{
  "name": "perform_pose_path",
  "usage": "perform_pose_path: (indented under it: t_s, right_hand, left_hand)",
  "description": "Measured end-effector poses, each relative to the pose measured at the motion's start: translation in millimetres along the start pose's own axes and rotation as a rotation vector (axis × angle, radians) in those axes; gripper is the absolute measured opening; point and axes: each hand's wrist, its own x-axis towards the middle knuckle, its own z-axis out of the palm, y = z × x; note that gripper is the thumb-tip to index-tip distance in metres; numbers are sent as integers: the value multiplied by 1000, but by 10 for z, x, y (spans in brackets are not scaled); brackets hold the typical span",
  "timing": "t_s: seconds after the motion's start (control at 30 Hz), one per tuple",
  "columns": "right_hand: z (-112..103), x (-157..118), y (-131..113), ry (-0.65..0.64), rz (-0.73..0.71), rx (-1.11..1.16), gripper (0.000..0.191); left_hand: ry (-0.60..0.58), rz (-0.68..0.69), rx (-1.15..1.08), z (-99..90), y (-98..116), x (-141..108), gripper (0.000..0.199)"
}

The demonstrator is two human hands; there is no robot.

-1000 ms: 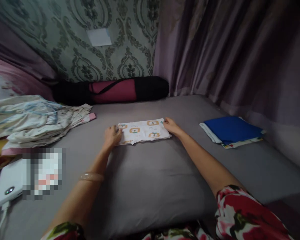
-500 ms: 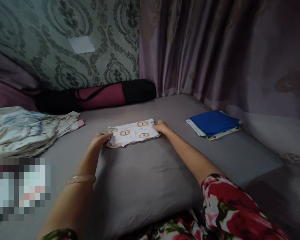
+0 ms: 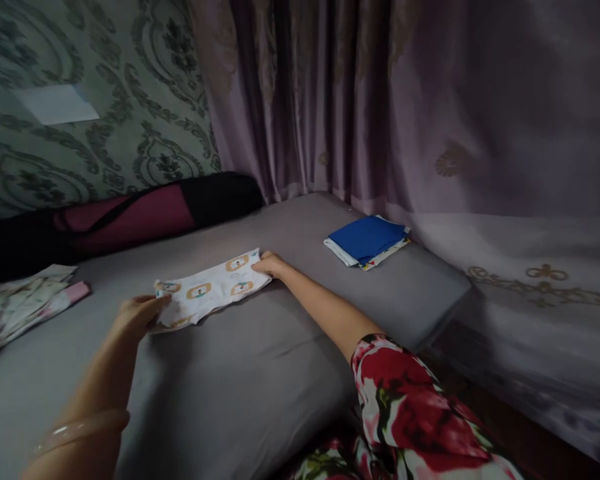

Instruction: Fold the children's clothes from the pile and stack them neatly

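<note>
A folded white cloth garment [image 3: 213,287] with orange and green prints is stretched between my two hands over the grey bed. My left hand [image 3: 139,313] pinches its left end, with the thumb on top. At the far right corner, my right hand [image 3: 270,264] grips it the same way. The fingers beneath the cloth are hidden. The garment's front edge hangs unevenly, and its exact kind cannot be made out. To the right of my right hand lies a stack of folded clothes [image 3: 367,239], with a blue piece on top.
Loose, rumpled clothes [image 3: 25,300] lie on the left of the grey bed [image 3: 260,380]. A long black and maroon bag [image 3: 130,217] runs along the patterned wall. Purple curtains [image 3: 330,100] hang behind and to the right of the bed. A white sheet [image 3: 60,105] is on the wall.
The view has turned right, so the blue-topped stack sits nearer the middle. Both hands still hold the garment, which now appears tilted and slightly raised off the bed.
</note>
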Motion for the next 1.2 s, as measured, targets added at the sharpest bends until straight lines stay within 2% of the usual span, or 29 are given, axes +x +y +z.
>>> perform_pose_path:
  t_s: [0.17, 0.3, 0.4, 0.53, 0.67, 0.87, 1.03, 1.2]
  right_hand:
    - [34, -102, 26, 49, -90, -20, 33]
    - [1, -166, 49, 81, -142, 14, 30]
    - [-183, -192, 139, 96, -145, 47, 26]
    - [-665, -259, 436, 186, -107, 176, 20]
    - [-1315, -415, 855, 248, -64, 269, 17]
    - [-2209, -662, 1337, 368, 101, 305, 15]
    - [-2696, -673, 1595, 466, 221, 254, 14]
    - [-3024, -497, 1821, 509, 299, 37, 20]
  left_hand:
    - [79, -15, -111, 7, 355, -356, 12]
    - [123, 25, -219, 97, 664, -616, 8]
    - [102, 106, -316, 208, 855, -707, 8]
    - [-44, 186, -421, 458, 1089, -788, 13]
    - [-217, 197, -525, 887, 1338, -934, 19]
    - [-483, 203, -661, 1731, 1676, -1204, 18]
    - [-592, 180, -790, 2386, 1889, -1381, 19]
    - [-633, 127, -882, 2853, 2080, -1492, 22]
